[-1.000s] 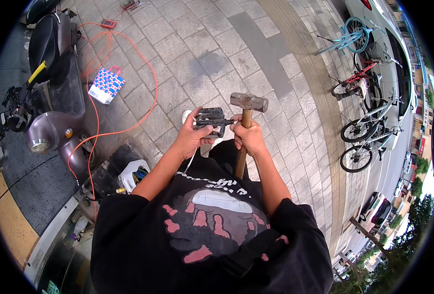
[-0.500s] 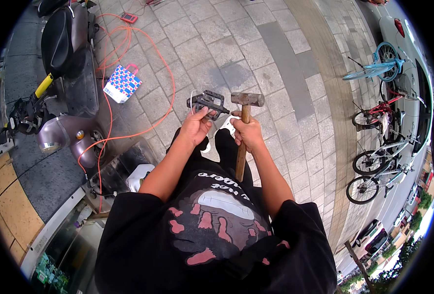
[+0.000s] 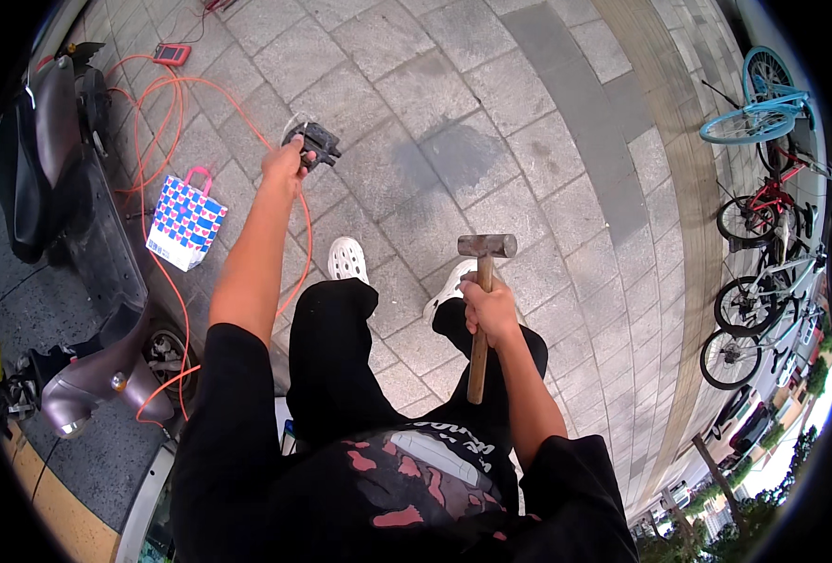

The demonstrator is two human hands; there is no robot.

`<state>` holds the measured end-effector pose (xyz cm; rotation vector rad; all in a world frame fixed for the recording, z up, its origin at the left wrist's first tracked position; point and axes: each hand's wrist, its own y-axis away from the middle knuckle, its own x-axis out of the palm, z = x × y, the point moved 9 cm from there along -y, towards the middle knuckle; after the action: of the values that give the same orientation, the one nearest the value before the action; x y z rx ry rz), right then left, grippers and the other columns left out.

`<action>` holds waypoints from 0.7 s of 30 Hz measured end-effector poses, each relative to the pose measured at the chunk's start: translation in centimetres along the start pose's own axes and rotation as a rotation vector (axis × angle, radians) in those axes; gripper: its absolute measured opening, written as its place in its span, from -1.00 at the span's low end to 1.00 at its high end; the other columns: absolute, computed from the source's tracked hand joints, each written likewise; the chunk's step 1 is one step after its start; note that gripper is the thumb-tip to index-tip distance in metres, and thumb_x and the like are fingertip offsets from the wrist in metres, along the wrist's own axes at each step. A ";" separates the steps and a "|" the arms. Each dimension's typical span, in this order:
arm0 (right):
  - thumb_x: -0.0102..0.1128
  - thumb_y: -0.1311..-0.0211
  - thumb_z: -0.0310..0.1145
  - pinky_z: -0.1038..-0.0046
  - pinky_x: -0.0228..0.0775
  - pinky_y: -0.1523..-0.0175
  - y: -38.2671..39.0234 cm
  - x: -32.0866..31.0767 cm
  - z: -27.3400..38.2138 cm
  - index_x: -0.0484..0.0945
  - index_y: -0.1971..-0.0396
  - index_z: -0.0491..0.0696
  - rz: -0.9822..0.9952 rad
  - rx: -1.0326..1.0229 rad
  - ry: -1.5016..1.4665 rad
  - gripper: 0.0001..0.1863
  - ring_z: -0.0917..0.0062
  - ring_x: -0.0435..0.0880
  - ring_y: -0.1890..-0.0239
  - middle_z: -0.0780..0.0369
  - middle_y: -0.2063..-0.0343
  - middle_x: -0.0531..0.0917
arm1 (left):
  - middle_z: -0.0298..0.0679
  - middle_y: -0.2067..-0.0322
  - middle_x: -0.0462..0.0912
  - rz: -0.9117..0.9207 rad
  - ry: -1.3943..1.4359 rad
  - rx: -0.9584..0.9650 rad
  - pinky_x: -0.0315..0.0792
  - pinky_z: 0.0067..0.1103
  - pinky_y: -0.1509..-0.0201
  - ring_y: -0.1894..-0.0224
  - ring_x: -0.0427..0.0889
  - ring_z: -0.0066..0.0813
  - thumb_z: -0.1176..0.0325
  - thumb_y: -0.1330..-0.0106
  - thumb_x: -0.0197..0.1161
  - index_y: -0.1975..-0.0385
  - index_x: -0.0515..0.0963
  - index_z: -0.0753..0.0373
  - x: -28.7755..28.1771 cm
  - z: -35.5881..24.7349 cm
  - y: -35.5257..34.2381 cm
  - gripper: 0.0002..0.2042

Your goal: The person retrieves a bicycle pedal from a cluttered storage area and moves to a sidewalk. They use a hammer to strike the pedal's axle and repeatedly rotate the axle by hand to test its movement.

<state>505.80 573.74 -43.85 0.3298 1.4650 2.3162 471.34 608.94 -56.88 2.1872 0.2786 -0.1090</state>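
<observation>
My left hand [image 3: 287, 163], arm stretched forward and to the left, grips a black bicycle pedal [image 3: 316, 144] over the paving. A pale loop of tie or string shows at the pedal's far side. Closer to my body, my right hand [image 3: 491, 311] is closed round the wooden handle of a hammer [image 3: 487, 247]. Its grey metal head points away from me, and the handle's end reaches back over my right thigh. The pedal and the hammer are well apart.
A checked paper bag [image 3: 189, 220] stands left of my feet. An orange hose [image 3: 174, 298] loops over the paving near a red handheld device [image 3: 172, 54]. A scooter [image 3: 87, 253] is parked at left. Several bicycles [image 3: 749, 220] line the right side.
My left hand has carried the pedal forward and left, away from the hammer. My right hand and the hammer have shifted slightly nearer my body. My feet have come further apart in view.
</observation>
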 end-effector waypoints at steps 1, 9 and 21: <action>0.33 -0.43 -0.37 0.45 0.31 0.68 -0.8 0.1 0.5 0.60 0.09 -0.19 0.013 -0.017 -0.057 -0.78 0.66 0.41 0.73 0.36 0.59 0.45 | -0.29 0.31 0.76 -0.043 0.002 0.103 0.46 -0.60 0.50 0.44 0.71 -0.57 0.26 -0.56 0.35 0.05 0.56 0.22 -0.2 -4.4 -1.7 -0.80; 0.27 -0.41 -0.40 0.47 0.31 0.67 -18.9 3.2 0.9 0.60 0.15 -0.19 -0.061 -0.117 -0.124 -0.83 0.66 0.40 0.73 0.30 0.51 0.51 | -0.23 0.18 0.80 0.138 -0.104 0.549 0.58 -0.58 0.31 0.27 0.76 -0.57 0.30 -0.48 0.45 -0.11 0.62 0.34 10.2 3.7 -18.4 -0.67; 0.29 -0.56 -0.19 0.48 0.37 0.53 -27.4 11.3 2.2 0.61 0.15 -0.14 -0.036 -0.419 0.243 -0.72 0.65 0.51 0.64 0.34 0.53 0.54 | -0.12 -0.01 0.79 0.350 -0.381 1.022 0.62 -0.47 -0.07 0.01 0.78 -0.30 0.50 -0.33 0.50 -0.16 0.68 0.21 12.6 14.2 -13.7 -0.61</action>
<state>501.68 590.96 -67.67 -0.0970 1.0273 2.6238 480.62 607.34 -78.33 3.0963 -0.4915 -0.5619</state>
